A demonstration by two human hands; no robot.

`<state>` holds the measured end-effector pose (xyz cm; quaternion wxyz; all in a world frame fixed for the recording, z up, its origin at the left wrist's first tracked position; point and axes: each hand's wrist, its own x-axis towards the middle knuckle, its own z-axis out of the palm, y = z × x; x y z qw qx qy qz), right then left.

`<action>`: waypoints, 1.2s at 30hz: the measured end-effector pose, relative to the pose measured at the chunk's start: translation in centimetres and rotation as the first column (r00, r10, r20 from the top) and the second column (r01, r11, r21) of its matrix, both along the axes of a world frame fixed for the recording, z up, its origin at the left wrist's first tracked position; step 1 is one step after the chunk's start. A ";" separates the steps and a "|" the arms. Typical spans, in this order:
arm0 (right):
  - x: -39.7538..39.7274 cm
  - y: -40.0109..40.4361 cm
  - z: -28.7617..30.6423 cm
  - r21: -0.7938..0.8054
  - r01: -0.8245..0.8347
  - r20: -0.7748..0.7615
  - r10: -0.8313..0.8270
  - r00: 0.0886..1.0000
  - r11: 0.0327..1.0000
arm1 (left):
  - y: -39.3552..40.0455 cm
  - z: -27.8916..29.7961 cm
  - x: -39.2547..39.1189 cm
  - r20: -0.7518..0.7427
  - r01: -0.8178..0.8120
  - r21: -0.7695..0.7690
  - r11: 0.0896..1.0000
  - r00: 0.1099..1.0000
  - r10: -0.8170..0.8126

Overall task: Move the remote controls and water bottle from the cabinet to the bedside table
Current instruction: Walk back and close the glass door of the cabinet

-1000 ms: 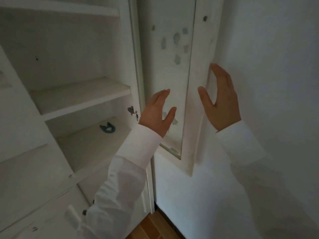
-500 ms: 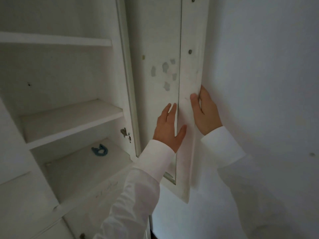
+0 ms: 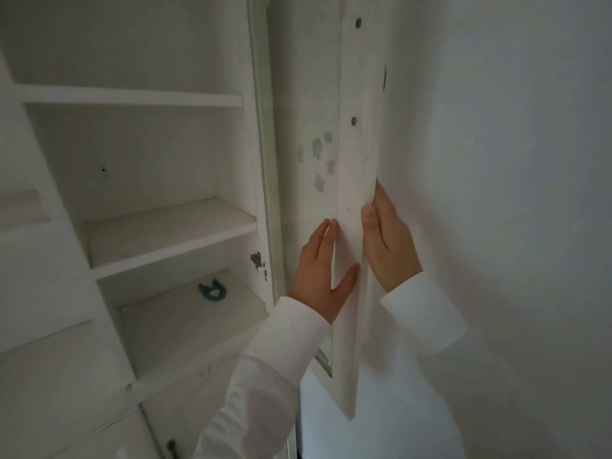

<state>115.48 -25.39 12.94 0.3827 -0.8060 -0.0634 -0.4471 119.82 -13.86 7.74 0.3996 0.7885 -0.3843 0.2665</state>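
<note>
A white cabinet [image 3: 172, 226] stands open with bare shelves; no remote control and no water bottle is in view. Its open door [image 3: 356, 180] swings out on the right, close to the wall. My left hand [image 3: 319, 276] lies flat on the door's inner face, thumb hooked over the edge. My right hand [image 3: 387, 240] grips the door's outer edge, fingers behind it and thumb on the front. Both sleeves are white.
A small blue ring-shaped object [image 3: 212, 289] lies on the lower shelf. A metal hinge [image 3: 258, 263] sits on the cabinet frame. A white wall [image 3: 496, 193] runs close on the right. A lower cabinet door with a handle [image 3: 172, 447] is at the bottom.
Both hands went from hovering apart near the door to holding its edge. The view has tilted up, showing more of the upper shelves.
</note>
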 end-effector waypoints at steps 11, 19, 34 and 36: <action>0.7 5.4 -0.5 -0.211 -0.254 0.057 0.271 0.961 0.944 | 5.9 -0.2 -2.1 0.032 -0.130 -0.034 0.991 0.991 0.131; 2.6 9.6 -0.8 -0.276 -0.403 0.067 0.436 0.898 0.873 | 11.0 0.3 -3.0 0.078 -0.237 -0.028 0.971 0.968 0.239; 8.3 17.7 -0.8 -0.483 -0.444 0.031 0.521 0.853 0.755 | 20.1 -0.4 -0.3 0.104 -0.559 -0.012 0.829 0.824 0.557; 9.6 19.1 -0.8 -0.503 -0.439 0.029 0.522 0.853 0.745 | 21.6 -0.5 0.6 0.089 -0.608 0.009 0.794 0.791 0.605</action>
